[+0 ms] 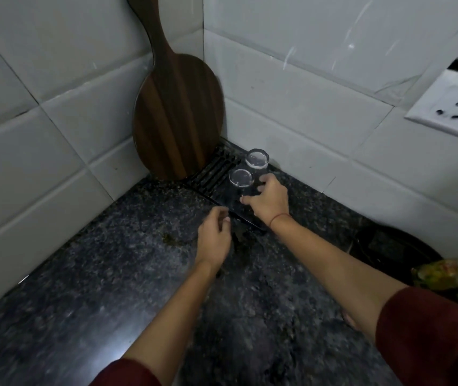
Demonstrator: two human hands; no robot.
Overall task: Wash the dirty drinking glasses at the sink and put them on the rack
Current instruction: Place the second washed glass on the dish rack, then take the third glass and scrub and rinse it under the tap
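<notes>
Two clear drinking glasses stand upside down on a black slatted rack (213, 174) in the corner of the counter. The near glass (240, 178) has my right hand (268, 200) curled round its side, thumb and fingers on the glass wall. The far glass (257, 159) stands just behind it, close to the right wall. My left hand (213, 235) hovers over the counter at the rack's near edge, fingers loosely curled, holding nothing.
A dark round wooden board (177, 115) leans in the wall corner behind the rack. The speckled dark counter (97, 260) spreads to the left and front. A wall socket (450, 110) sits at right. A dark round pan (394, 246) lies at the right edge.
</notes>
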